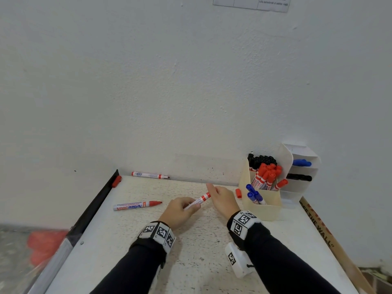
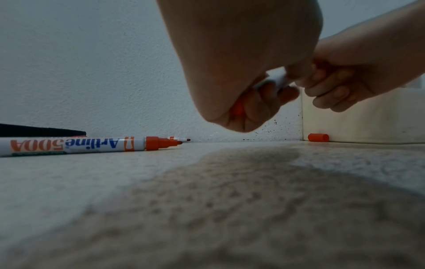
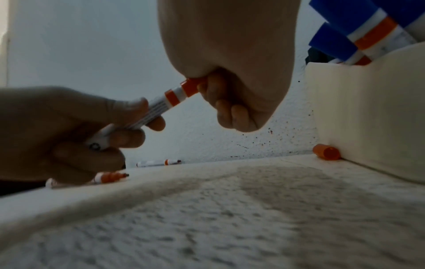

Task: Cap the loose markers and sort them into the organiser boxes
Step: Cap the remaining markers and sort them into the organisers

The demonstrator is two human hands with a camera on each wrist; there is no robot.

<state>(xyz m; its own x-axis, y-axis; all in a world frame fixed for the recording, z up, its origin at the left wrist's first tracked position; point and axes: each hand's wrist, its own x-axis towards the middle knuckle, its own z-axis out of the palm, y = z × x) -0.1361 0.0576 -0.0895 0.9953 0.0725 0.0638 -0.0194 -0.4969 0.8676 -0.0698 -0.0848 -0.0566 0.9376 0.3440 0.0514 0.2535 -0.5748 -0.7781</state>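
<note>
Above the table's middle my left hand (image 1: 182,209) grips the white barrel of a red marker (image 1: 199,200). My right hand (image 1: 220,198) curls round the red cap (image 3: 192,86) at its far end, with the cap on the tip. Two uncapped red markers lie loose: one (image 1: 136,205) left of my hands, another (image 1: 149,175) against the back wall. A loose red cap (image 1: 238,193) lies beside the cream organiser box (image 1: 263,211); a second red cap (image 1: 116,181) sits at the back left corner. In the left wrist view the near loose marker (image 2: 92,145) shows its bare tip.
The cream organiser holds black, red and blue capped markers in separate compartments. A white tiered holder (image 1: 301,177) behind it carries a blue marker and a black one. A black strip (image 1: 95,209) edges the table's left side; a cardboard strip (image 1: 324,234) lines the right.
</note>
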